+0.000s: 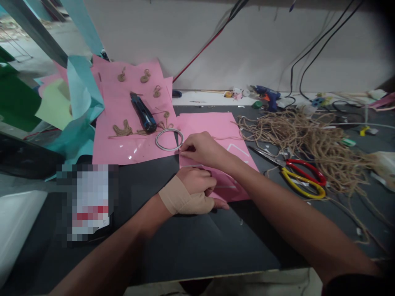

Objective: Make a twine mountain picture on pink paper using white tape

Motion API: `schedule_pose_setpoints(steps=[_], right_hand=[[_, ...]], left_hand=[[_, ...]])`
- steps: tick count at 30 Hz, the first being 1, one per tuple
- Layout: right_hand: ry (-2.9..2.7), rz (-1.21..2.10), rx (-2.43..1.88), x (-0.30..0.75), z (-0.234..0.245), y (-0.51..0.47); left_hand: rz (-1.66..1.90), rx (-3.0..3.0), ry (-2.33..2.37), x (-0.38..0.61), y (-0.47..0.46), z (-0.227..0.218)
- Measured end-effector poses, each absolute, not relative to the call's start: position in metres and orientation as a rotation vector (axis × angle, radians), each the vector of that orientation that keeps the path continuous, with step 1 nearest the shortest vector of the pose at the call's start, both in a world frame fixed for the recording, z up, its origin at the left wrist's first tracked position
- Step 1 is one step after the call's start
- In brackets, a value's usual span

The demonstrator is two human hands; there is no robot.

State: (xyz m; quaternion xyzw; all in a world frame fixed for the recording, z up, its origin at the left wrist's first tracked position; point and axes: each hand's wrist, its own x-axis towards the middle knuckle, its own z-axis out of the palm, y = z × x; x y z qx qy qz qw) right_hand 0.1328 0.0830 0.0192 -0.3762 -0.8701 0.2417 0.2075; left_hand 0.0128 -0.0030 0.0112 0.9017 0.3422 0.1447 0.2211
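My right hand (202,150) is over the left part of a pink sheet (205,119) with white line markings. Its thumb and forefinger pinch together beside a grey metal ring (157,142); whatever is between the fingertips is too small to name. A strand of twine (228,138) runs from behind this hand to the right. Just below, my left hand (196,189), with a tan wrap (175,195) around wrist and palm, lies at the sheet's lower edge. Its fingers curl in and its thumb points right; the inside of the grip is hidden.
More pink sheets (135,92) at left bear small twine coils (145,75) and a utility knife (142,112). Scissors (304,179) with red and yellow handles lie right, by a twine heap (296,133). A blue glue gun (267,95) is behind. A blurred-out phone-like item (92,197) lies left.
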Motion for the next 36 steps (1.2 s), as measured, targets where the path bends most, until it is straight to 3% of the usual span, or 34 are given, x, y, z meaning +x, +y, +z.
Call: schedule_pose_setpoints(steps=[20, 30, 36], right_hand=[[-2.557, 0.604, -0.962, 0.135, 0.024, 0.084], [-2.900, 0.160, -1.001, 0.128, 0.033, 0.075], [-2.735, 0.486, -0.893, 0.137, 0.032, 0.081]], left_hand=[[0.445, 2.502, 0.924, 0.013, -0.004, 0.010], [0.418, 2.506, 0.933, 0.013, -0.004, 0.009], [0.410, 2.531, 0.932, 0.013, -0.004, 0.011]])
